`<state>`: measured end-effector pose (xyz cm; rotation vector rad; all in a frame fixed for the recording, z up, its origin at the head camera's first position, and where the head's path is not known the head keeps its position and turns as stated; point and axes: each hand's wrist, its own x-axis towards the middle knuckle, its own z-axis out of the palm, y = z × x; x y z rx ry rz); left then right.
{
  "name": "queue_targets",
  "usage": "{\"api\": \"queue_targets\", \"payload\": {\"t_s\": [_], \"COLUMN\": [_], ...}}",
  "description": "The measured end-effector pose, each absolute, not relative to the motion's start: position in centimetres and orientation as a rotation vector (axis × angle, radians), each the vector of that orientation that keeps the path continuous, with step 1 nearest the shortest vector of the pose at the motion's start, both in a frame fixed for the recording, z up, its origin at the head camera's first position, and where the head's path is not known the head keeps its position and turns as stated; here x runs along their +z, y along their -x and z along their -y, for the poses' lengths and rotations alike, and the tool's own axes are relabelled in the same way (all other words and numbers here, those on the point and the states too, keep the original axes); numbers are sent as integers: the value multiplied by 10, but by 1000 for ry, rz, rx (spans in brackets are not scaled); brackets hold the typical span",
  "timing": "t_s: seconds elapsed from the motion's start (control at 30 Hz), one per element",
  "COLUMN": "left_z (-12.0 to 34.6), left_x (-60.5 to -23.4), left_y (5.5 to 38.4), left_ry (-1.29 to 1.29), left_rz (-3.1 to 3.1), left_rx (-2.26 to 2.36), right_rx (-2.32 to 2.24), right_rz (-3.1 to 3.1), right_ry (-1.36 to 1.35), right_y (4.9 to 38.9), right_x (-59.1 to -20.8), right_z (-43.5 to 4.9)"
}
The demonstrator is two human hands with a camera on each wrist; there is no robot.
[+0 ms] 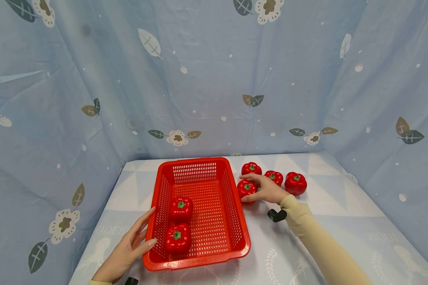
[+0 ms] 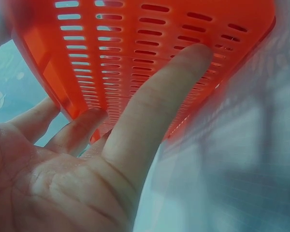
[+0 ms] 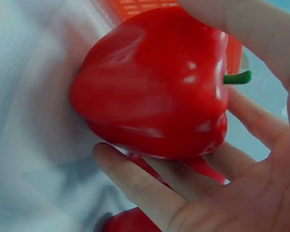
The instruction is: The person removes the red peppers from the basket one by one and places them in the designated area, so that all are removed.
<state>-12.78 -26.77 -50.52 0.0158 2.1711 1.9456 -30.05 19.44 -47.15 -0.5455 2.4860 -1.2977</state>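
My right hand (image 1: pixel 267 190) is around a red bell pepper (image 1: pixel 247 190) just outside the basket's right wall. In the right wrist view, the thumb lies along one side of this pepper (image 3: pixel 154 87) and the fingers along the other, its green stem facing the palm. On the left, my left hand (image 1: pixel 128 243) touches the red plastic basket (image 1: pixel 196 261), its thumb flat against the slotted outer wall and other fingertips near the rim. Inside the basket, two red bell peppers sit along the left side, a farther pepper (image 1: pixel 182 209) and a nearer pepper (image 1: pixel 178 239).
Beyond the right hand are three more red peppers: a back pepper (image 1: pixel 251 169), a middle pepper (image 1: pixel 274 177) and a right pepper (image 1: pixel 295 184). A pale patterned cloth covers the table (image 1: pixel 328 237). Blue printed curtains (image 1: pixel 214 79) enclose its back and sides.
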Motion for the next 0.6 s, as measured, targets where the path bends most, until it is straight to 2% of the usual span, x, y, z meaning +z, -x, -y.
{"api": "queue_targets", "payload": {"t_s": [0.6], "left_z": [269], "left_x": [-505], "left_y": [129], "left_ry": [-51], "left_rz": [-2169], "left_rx": [1945], "right_rx": [-1188], "right_rz": [-2586], "right_ry": [716], "right_y": [304], "right_x": [-447], "right_z": [-198]}}
